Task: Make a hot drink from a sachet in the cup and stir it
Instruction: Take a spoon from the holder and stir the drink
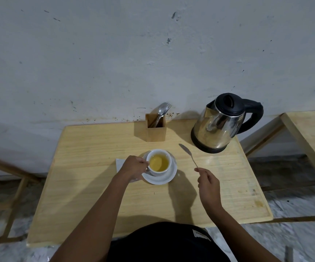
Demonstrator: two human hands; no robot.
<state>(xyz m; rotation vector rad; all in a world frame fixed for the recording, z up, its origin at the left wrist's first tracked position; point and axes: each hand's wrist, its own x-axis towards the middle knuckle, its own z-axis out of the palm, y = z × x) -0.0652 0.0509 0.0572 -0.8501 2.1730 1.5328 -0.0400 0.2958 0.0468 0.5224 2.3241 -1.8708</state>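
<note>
Standing against grey wall [115, 53], wooden table [88, 195]

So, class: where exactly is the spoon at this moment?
In the head view, the spoon is held in the right hand, raised above the table right of centre, between the cup and the kettle.

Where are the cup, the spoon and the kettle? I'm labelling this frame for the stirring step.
cup [159, 172]: head view, on its white front wall below the yellow drink.
spoon [188, 155]: head view, on the middle of its handle, above the right hand.
kettle [215, 127]: head view, on its shiny steel body.
</note>
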